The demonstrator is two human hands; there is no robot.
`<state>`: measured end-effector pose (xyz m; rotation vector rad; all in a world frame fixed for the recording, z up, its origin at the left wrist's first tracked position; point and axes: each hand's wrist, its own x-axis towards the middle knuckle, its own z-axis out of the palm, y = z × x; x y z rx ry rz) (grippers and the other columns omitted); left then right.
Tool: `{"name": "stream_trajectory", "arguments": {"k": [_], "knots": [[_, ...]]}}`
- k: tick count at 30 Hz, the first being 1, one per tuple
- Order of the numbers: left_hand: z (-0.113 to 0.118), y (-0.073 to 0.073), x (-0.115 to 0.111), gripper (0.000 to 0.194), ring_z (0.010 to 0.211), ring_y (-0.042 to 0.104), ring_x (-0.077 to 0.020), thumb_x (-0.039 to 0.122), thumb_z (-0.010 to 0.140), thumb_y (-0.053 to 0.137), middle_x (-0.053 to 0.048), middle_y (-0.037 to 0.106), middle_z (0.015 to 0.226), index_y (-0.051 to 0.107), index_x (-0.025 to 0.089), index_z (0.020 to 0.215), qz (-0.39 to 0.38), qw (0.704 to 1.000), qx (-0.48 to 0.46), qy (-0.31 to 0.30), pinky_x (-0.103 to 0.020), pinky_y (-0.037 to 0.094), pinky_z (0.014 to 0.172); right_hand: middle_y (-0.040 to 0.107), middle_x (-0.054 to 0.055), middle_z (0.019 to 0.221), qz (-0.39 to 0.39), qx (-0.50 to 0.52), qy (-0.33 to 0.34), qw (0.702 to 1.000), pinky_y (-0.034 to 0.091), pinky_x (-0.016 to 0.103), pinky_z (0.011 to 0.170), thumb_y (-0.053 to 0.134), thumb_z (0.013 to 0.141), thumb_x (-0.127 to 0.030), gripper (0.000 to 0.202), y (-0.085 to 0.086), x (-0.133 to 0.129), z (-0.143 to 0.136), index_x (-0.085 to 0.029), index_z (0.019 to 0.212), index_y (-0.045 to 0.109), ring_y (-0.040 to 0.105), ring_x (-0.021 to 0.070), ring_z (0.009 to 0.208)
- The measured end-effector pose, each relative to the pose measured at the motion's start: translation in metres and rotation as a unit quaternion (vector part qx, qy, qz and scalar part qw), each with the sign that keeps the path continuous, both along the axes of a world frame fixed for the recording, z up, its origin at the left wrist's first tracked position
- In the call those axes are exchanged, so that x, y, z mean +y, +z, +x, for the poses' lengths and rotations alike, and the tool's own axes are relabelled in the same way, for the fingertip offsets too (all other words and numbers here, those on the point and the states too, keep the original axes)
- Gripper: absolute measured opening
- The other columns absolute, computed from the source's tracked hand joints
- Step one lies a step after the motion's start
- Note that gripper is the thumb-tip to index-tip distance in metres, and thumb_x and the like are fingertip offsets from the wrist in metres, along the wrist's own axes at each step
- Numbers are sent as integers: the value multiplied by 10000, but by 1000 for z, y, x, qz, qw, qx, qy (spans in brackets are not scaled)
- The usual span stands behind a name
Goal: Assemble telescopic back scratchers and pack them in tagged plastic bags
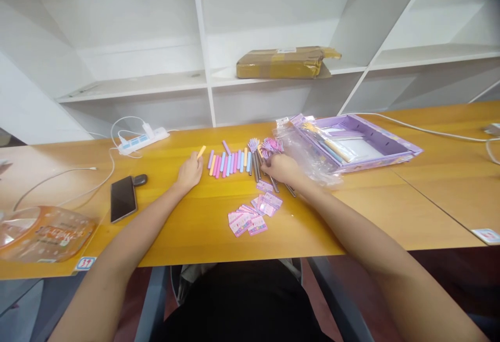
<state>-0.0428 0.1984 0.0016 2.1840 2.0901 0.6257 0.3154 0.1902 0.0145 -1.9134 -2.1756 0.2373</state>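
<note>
Seemingly at ease, both forearms reach forward over the wooden table [351,211]. At eleven o'clock, the left hand [189,172] pinches an orange stick [201,151] just left of the row of pastel sticks [230,162]. At one o'clock, the right hand [282,169] curls loosely over the pens [255,165], beside a purple box [394,146]. Pink cards [253,214] lie nearer; their print is unreadable.

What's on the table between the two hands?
In the head view, a row of pastel sticks lies side by side between the left hand and the right hand. The left hand holds an orange stick.
</note>
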Motion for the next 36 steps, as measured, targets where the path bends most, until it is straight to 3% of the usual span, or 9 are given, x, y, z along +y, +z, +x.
{"name": "stream_trajectory", "arguments": {"k": [4,7,10,14,18,22,28,36], "knots": [[1,3,-3,409,1038,758,-315,410,1172,250,-162,783,1144,603,209,1214,24,998,-1,-60,-403,547,874,699,91,693,20,125,-10,992,457,298,726,674,899,-399,332,0,4,5,-205,634,627,689,245,789],[4,4,-7,399,1112,739,-299,390,1172,260,-164,764,1217,596,198,1266,33,992,7,-121,-396,544,932,555,27,594,47,253,-10,966,395,291,641,633,931,-459,408,2,7,7,-228,619,507,578,197,677],[11,2,-13,366,1122,740,-292,363,1155,328,-174,761,1239,598,175,1314,26,982,29,-183,-378,537,948,450,-19,583,49,393,8,918,346,284,560,518,996,-587,446,3,7,4,-245,713,489,445,157,569],[23,-2,-23,362,938,766,-295,401,1140,382,-162,790,1100,628,166,1265,3,972,69,-226,-360,530,815,285,-84,534,3,542,59,838,244,275,467,500,981,-684,458,1,4,-3,-267,793,474,245,125,462],[32,-5,-29,400,889,773,-303,504,1140,406,-126,799,991,655,194,1183,-18,962,103,-252,-343,518,759,263,-92,471,-46,628,104,770,227,263,445,558,948,-709,504,-5,0,-12,-271,736,427,213,110,426],[34,-6,-29,438,858,774,-301,503,1160,337,-107,798,963,655,210,1235,-33,956,124,-265,-337,509,735,322,-84,441,-68,675,125,724,253,252,440,571,974,-681,498,-10,-2,-18,-260,735,456,232,100,399],[32,-4,-28,452,815,757,-283,503,1167,293,-92,792,965,638,222,1244,-44,949,142,-277,-326,483,700,406,-72,455,-69,702,139,695,270,237,434,607,966,-527,324,-16,-2,-16,-247,813,553,301,108,397],[32,-5,-28,447,795,737,-275,497,1164,278,-90,769,911,624,213,1166,-31,943,148,-296,-334,484,725,443,-63,471,-72,696,161,695,252,225,410,606,860,-374,170,-18,-1,-18,-238,776,548,344,102,383]]}}
